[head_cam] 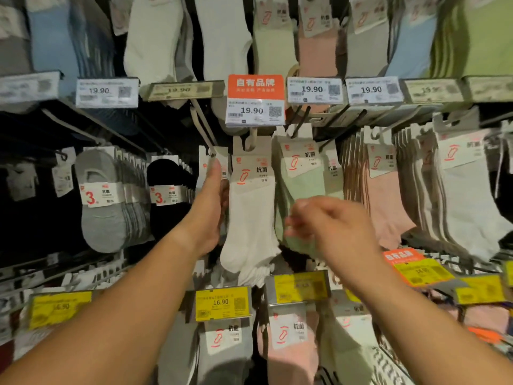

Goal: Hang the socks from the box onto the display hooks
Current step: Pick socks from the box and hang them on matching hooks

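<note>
A pack of white socks (249, 215) with a card header hangs from a display hook (251, 140) under the orange-topped 19.90 price tag (255, 100). My left hand (212, 207) reaches up at the pack's left edge, thumb pointing up along another card behind it, fingers curled round the side of the white socks. My right hand (330, 226) hovers in front of the pale green socks (302, 190), blurred, fingers loosely curled and holding nothing that shows. The box is out of view.
Rows of hooks carry grey (102, 204), black (169, 195), pink (383, 195) and light grey socks (466, 195). White 19.90 tags run above and yellow 16.90 tags (222, 302) below. Long bare hook rods (202, 126) jut out at upper left.
</note>
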Motion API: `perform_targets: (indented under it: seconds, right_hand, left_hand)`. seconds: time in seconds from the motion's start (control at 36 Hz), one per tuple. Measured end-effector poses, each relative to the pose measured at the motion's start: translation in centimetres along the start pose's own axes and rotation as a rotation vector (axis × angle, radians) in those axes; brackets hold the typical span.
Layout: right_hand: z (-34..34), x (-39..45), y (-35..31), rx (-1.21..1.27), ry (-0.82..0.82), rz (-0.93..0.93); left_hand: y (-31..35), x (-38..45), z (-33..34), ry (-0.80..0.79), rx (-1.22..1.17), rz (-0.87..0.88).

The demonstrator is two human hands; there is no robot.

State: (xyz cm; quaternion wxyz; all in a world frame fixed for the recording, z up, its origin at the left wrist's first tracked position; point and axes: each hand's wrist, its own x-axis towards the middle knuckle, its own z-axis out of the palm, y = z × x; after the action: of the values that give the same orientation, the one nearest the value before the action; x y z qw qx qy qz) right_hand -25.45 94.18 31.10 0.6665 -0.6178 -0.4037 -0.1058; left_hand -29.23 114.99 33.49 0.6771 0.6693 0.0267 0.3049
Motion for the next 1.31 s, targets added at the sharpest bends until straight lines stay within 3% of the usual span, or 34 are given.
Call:
perform_targets:
  seconds: [0.06, 0.11, 0.22, 0.31, 0.58, 0.72, 0.89, 1.03, 1.14, 1.31]
  right_hand:
    - [-2.5, 2.9, 0.5, -0.022, 0.25, 0.002]
    - [-4.1, 7.2, 1.7, -0.018, 0.323, 0.142]
    - [-3.9, 13.1, 5.6, 0.216, 0.074, 0.516]
    - [-2.7, 14.2, 6.0, 0.289, -0.007, 0.611]
    - [-1.0, 15.9, 7.8, 0.406, -0.19, 0.566]
    - [-1.5, 16.7, 7.7, 0.482, -0.175, 0.604]
    - [-0.6, 16.1, 7.7, 0.387, -0.164, 0.499]
    - [-2.7, 15.1, 7.6, 0.38, -0.186, 0.586]
    - [-3.0, 12.4, 7.0, 0.388, -0.247, 0.502]
    - [-2.6, 8.3, 6.3, 0.024, -0.285, 0.264]
  left_hand:
    - [0.0, -0.6, 0.4, -0.062, 0.059, 0.033]
    - [-0.1, -0.5, 0.7, -0.032, 0.077, 0.015]
    - [-0.1, 0.6, 1.2, 0.015, -0.092, -0.036]
    - [-0.2, 1.9, 1.2, 0.122, -0.181, -0.092]
    - [-1.4, 4.9, 0.8, 0.106, -0.091, -0.108]
    - [-0.7, 5.8, -0.2, 0.125, -0.145, -0.137]
    - [-1.3, 5.7, 0.7, 0.183, -0.077, -0.114]
    - [-0.7, 3.7, 0.1, 0.146, -0.167, -0.156]
    - [-0.5, 2.1, 0.4, 0.127, -0.15, -0.162]
    - [-0.4, -1.0, 0.9, 0.013, 0.06, -0.089]
